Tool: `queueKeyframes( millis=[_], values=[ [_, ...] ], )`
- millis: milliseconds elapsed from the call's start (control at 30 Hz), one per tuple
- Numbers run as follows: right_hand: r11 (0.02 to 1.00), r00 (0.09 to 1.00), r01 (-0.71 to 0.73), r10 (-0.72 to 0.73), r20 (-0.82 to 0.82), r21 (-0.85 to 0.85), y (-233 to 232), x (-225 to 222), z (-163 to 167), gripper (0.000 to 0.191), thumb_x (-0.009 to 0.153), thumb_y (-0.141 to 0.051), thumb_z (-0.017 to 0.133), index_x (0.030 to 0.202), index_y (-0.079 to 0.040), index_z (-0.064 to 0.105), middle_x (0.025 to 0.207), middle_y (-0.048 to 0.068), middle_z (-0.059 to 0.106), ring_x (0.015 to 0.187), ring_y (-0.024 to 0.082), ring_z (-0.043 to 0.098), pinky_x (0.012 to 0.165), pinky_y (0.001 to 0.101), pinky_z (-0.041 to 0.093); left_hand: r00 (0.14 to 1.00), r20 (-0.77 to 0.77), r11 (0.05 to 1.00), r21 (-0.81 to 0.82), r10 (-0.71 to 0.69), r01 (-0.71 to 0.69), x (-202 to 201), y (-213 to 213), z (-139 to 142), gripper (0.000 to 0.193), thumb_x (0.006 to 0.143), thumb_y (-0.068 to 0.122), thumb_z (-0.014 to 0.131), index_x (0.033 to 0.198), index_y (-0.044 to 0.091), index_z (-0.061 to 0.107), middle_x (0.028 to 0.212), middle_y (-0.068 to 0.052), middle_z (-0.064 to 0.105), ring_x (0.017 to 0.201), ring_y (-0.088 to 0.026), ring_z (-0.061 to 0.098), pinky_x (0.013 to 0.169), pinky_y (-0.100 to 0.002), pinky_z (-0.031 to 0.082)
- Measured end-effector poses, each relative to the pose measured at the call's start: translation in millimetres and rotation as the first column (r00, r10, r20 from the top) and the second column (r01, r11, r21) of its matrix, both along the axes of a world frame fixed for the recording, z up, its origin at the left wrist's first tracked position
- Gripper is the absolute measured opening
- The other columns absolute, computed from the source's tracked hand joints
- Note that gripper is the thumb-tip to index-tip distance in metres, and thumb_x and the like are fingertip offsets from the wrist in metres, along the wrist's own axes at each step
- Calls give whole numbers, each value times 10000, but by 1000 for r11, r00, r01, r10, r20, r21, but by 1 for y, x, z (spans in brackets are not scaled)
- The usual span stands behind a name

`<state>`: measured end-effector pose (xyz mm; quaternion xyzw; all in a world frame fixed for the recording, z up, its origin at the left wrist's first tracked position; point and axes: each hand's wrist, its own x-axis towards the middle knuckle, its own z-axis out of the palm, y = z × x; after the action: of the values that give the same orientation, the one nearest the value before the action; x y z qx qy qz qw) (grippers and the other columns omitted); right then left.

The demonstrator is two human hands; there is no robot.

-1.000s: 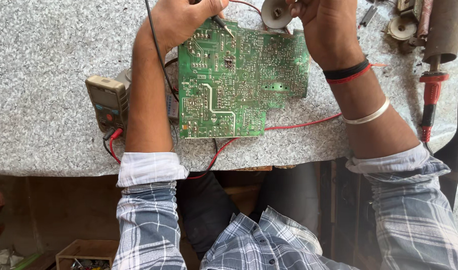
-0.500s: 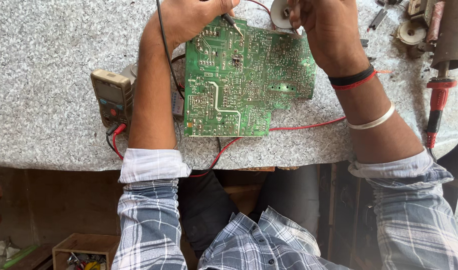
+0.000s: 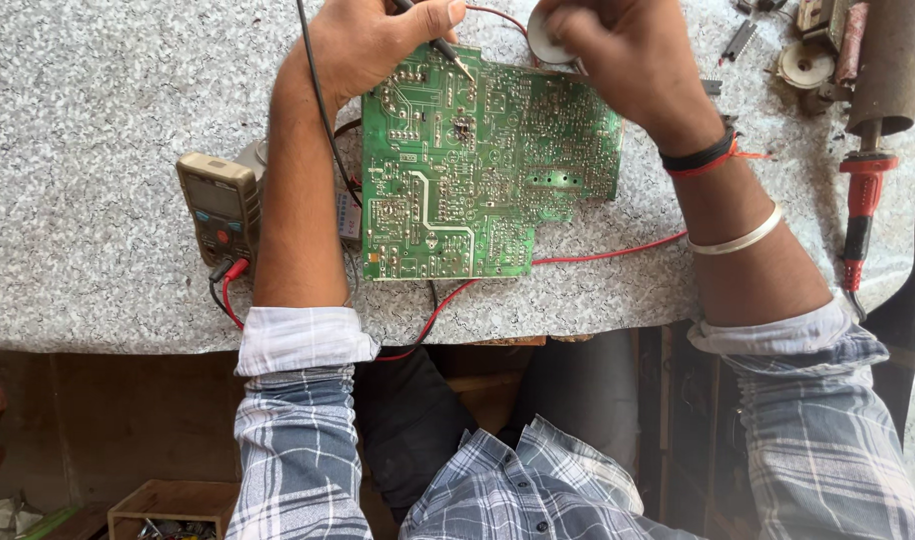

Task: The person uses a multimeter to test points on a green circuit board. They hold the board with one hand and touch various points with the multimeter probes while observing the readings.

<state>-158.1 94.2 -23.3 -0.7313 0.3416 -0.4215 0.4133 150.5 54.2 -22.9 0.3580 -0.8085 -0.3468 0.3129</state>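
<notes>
left hand [image 3: 373,40] pinches probe [image 3: 446,52], tip down-right on board [image 3: 478,170] | right hand [image 3: 628,55] grip unclear

The left hand [image 3: 378,40] presses a black probe [image 3: 446,50] to the green circuit board [image 3: 478,170].

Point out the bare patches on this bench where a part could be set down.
The widest bare stretch of grey speckled benchtop lies left of the multimeter and left hand. A smaller strip runs between the circuit board and the near edge, crossed by the red lead. The far right corner is crowded: screwdriver, brown cylinder, loose parts.
</notes>
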Motion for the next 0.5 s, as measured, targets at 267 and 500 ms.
queueKeyframes(
  millis=[267, 500],
  values=[
    [987, 961, -80, 38, -274, -142, 2, 5, 11, 57, 1065, -10, 712, 1095, 34, 732, 1005, 68, 730, 901, 120, 701, 808, 258, 580, 999, -31, 1000, -1, -14, 14, 1, -4, -5, 344, 1123, 403, 702, 1098, 65, 759, 943, -56, 779, 883, -143, 766, 757, -310, 612],
    [978, 949, -99, 38, -314, -182, 1, 5, 17, 65, 1079, -33, 737, 1089, 31, 738, 997, 80, 731, 887, 137, 706, 799, 273, 581, 1000, -25, 1000, -4, -3, 3, 2, -4, -4, 336, 1108, 394, 693, 1087, 64, 755, 934, -56, 778, 881, -147, 776, 762, -311, 625]
  ],
)
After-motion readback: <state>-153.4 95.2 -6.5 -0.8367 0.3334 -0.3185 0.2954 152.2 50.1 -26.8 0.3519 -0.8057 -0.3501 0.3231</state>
